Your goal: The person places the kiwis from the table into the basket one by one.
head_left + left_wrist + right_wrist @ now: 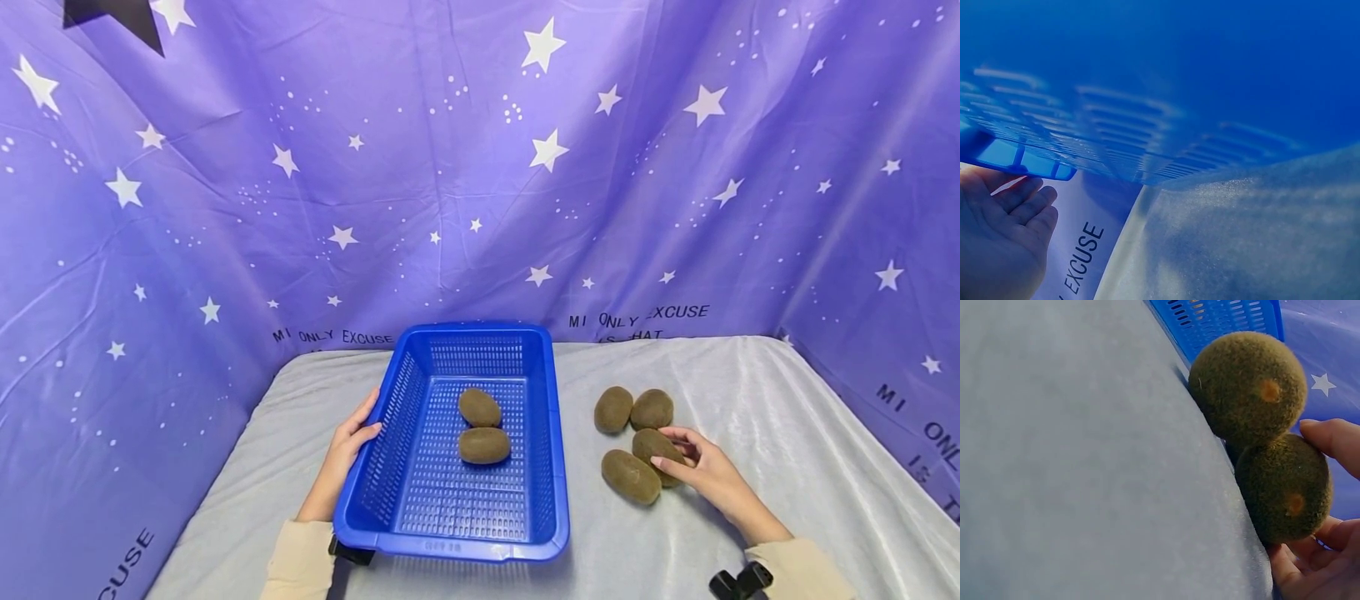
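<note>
A blue plastic basket [450,546] stands on the cloth with two brown fuzzy kiwis inside, one [479,407] behind the other [484,446]. My left hand [348,442] touches the outside of its left rim; in the left wrist view the loosely extended fingers [1034,203] lie just under the rim. To the right of the basket, my right hand [708,471] grips a kiwi [654,450] between thumb and fingers. That kiwi lies against another kiwi [630,477] at its front left. In the right wrist view, the thumb [1335,440] is on the held kiwi [1285,487].
Two more kiwis, one on the left [613,409] and one on the right [652,409], lie just behind the gripped one. A pale grey cloth [750,392] covers the table. Purple star-printed curtains [450,167] hang at the back and both sides.
</note>
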Demonstrator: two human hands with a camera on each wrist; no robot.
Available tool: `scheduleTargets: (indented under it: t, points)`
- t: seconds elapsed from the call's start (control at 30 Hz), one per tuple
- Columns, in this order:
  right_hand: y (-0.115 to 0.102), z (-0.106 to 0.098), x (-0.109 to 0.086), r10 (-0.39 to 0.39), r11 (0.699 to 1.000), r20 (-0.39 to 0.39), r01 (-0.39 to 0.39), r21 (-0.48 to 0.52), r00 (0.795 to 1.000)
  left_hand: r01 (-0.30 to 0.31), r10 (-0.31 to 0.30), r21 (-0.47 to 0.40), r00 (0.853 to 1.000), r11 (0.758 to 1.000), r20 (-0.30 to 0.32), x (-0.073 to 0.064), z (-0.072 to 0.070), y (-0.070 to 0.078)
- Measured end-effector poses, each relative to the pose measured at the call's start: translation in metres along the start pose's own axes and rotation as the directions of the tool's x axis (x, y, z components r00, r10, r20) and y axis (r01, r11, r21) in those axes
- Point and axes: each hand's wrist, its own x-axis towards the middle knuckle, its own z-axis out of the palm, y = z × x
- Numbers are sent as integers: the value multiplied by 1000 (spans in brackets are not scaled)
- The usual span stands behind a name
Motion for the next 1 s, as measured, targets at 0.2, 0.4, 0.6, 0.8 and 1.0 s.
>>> scheduleTargets:
  t: [0.2,0.4,0.6,0.8,1.0]
  points:
    - [-1,0,1,43,999,-1,-43,-3,999,-7,7,-4,1000,1000,2,0,-1,2]
    - [0,0,1,48,999,-18,-49,-13,999,-27,27,-20,1000,999,9,2,0,0]
    - [3,0,1,46,998,-26,-47,-41,999,-36,36,-6,999,999,8,2,0,-1]
    - [-1,-2,1,70,997,-25,-71,-14,997,-21,21,3,1000,1000,0,1,0,-1]
    - [-9,-6,3,66,998,-37,-66,0,997,-13,13,13,1000,1000,-10,1,0,-2]
